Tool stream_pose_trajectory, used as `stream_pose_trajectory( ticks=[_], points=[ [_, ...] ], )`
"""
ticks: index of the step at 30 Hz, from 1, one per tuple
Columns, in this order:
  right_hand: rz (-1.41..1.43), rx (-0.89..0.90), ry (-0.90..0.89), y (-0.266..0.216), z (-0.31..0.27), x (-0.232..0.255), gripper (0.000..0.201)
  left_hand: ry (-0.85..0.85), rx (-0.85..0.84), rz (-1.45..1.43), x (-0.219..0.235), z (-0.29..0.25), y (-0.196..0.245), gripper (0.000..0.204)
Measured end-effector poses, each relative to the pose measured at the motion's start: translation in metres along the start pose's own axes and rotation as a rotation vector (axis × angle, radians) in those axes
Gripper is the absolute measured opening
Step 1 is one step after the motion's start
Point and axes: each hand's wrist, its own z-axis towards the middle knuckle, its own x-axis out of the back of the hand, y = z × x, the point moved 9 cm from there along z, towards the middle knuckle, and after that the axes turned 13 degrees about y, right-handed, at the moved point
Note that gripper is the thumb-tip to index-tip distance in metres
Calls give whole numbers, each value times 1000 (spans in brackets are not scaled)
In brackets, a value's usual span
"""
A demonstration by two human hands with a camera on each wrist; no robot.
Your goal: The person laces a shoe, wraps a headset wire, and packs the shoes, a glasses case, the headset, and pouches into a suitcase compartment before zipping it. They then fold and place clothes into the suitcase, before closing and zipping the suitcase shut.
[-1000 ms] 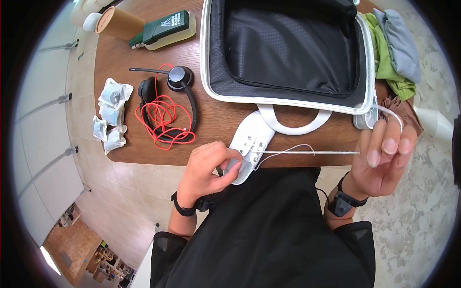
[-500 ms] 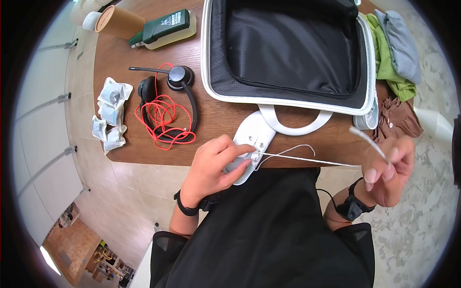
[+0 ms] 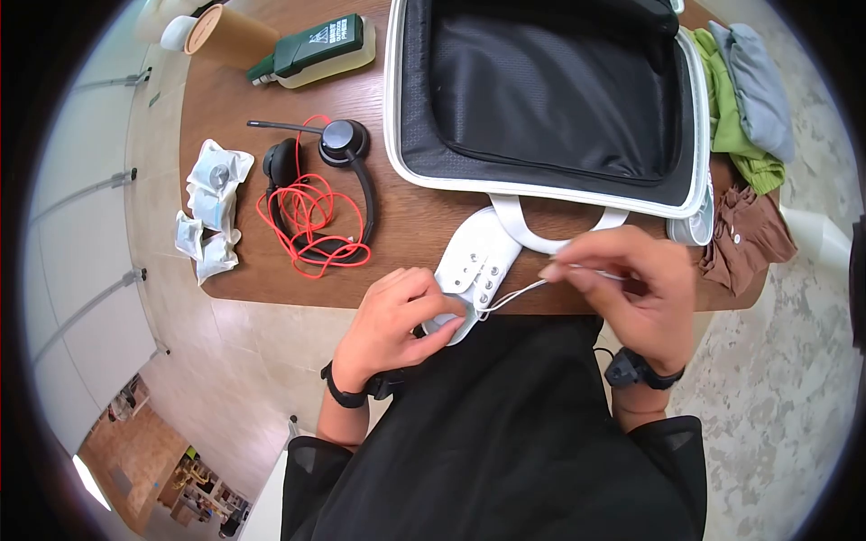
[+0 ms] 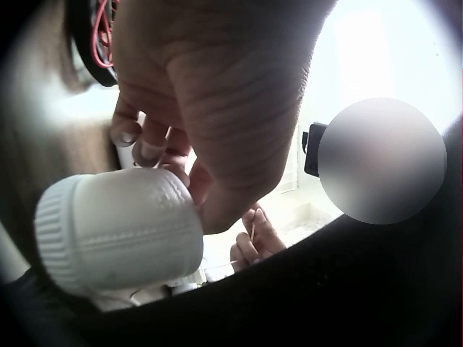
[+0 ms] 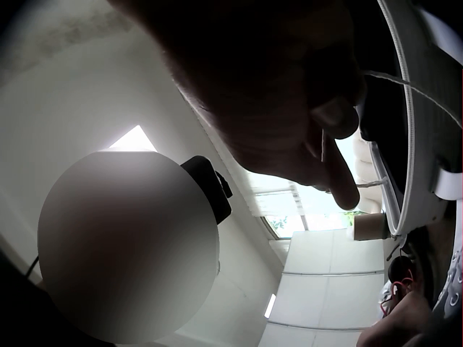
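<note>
A white lace-up shoe point(image 3: 488, 236) lies at the table's front edge, toe pointing away, with metal eyelets on its flaps. My left hand point(image 3: 395, 320) holds it at the opening, thumb and forefinger bent at the collar. The left wrist view shows the stitched heel point(image 4: 137, 231) and ribbed sole edge close up, fingers behind. To the right, my right hand point(image 3: 640, 293) pinches a white shoelace point(image 3: 519, 295) between thumb and fingertips. The lace runs slackly from the eyelets to those fingers. In the right wrist view, a length of lace point(image 5: 416, 87) trails out from the fingers.
An open black-lined suitcase point(image 3: 550, 99) stands behind the shoe, its white handle point(image 3: 541, 242) beside the toe. On the left are a headset point(image 3: 343, 140) with red cable, white packets point(image 3: 215, 203), a green bottle point(image 3: 320, 45) and a brown cup point(image 3: 230, 36). Folded clothes point(image 3: 749, 239) lie right.
My right hand has come in from the far right toward the shoe, still holding the lace. The lace went from stretched taut to slack. My left hand stays at the shoe.
</note>
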Motion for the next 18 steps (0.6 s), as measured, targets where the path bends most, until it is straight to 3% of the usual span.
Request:
stream_pose_trajectory(
  ticks=[2,4,6,13,18],
  points=[
    [-20,23,-116,6,1,-25,13,9,-17,10,1,-1,2,22],
    [46,48,-111,6,5,-37,12,121,107,24,10,-1,-4,25],
    [-10,-16,-275,11,3,-54,12,140,116,62,9,2,-3,26],
    [-6,140,-261,18,3,-78,10,154,46,169,10,6,-4,28],
    [-18,70,-295,21,2,-82,10,161,56,161,9,5,-5,30]
  ],
)
